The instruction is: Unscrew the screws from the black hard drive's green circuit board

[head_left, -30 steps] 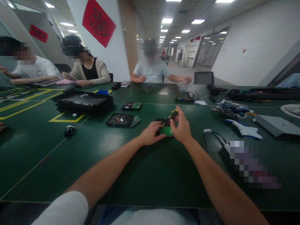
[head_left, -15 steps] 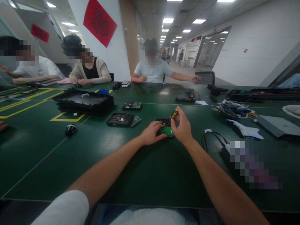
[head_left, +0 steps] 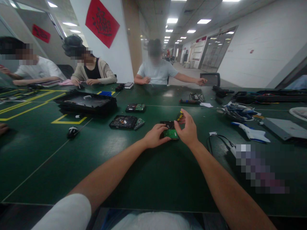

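Note:
A hard drive with a green circuit board (head_left: 171,134) lies on the dark green table in front of me. My left hand (head_left: 154,135) grips its left side, thumb along the near edge and fingers over the far part. Pinched in the fingers of my right hand (head_left: 187,129) is a yellow-and-black screwdriver (head_left: 179,115), its handle leaning up to the right. The tip points down at the drive, but exactly where it touches is too small to tell. My right hand hovers by the drive's right edge.
To the left are an opened drive (head_left: 122,122), a second hard drive (head_left: 135,108), a mouse (head_left: 72,132) and a black tray (head_left: 85,103). At right lie a cable bundle (head_left: 237,111), a blue-white object (head_left: 250,131) and a grey metal case (head_left: 285,127). Several people sit across the table.
The screwdriver handle has turned slightly in my right fingers, showing less yellow. My left hand and the drive stay in place. Across the table, one person's hands have moved apart.

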`<state>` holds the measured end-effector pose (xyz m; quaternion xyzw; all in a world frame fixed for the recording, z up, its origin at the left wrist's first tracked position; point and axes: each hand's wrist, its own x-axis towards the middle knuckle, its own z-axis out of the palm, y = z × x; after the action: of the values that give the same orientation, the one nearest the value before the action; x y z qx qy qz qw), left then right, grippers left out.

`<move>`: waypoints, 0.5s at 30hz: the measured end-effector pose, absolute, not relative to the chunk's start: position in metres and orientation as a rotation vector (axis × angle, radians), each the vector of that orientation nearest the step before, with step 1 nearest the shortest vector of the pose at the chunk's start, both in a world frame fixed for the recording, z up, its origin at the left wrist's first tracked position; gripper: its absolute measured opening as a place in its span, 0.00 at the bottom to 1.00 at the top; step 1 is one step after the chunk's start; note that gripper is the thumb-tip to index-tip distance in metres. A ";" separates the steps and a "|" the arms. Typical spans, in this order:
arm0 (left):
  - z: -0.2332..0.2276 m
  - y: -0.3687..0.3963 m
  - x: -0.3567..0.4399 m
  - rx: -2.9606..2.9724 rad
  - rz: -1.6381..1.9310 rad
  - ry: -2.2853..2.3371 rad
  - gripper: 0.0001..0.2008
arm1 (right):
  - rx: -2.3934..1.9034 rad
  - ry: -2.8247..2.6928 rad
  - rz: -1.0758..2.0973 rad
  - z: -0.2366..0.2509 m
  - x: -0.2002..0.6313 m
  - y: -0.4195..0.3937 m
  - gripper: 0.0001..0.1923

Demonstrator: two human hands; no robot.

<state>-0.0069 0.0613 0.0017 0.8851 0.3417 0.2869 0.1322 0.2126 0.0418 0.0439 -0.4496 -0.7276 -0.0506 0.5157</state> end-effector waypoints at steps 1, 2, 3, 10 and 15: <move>0.002 0.061 -0.007 2.568 0.832 0.992 0.31 | -1.069 -1.755 -0.108 0.044 0.213 0.042 0.34; 0.001 0.061 -0.007 2.567 0.830 0.994 0.31 | -1.060 -1.761 -0.094 0.044 0.213 0.042 0.34; 0.001 0.061 -0.007 2.564 0.829 0.998 0.31 | -1.058 -1.762 -0.083 0.044 0.213 0.042 0.35; 0.001 0.063 -0.007 2.554 0.829 0.986 0.31 | -1.110 -1.737 -0.134 0.047 0.212 0.040 0.32; 0.001 0.062 -0.007 2.554 0.831 0.994 0.31 | -1.093 -1.753 -0.094 0.045 0.212 0.041 0.35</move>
<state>-0.0065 0.0623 0.0009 0.8833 0.3437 0.2872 0.1384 0.2118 0.0413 0.0447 -0.4541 -0.7285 -0.0391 0.5115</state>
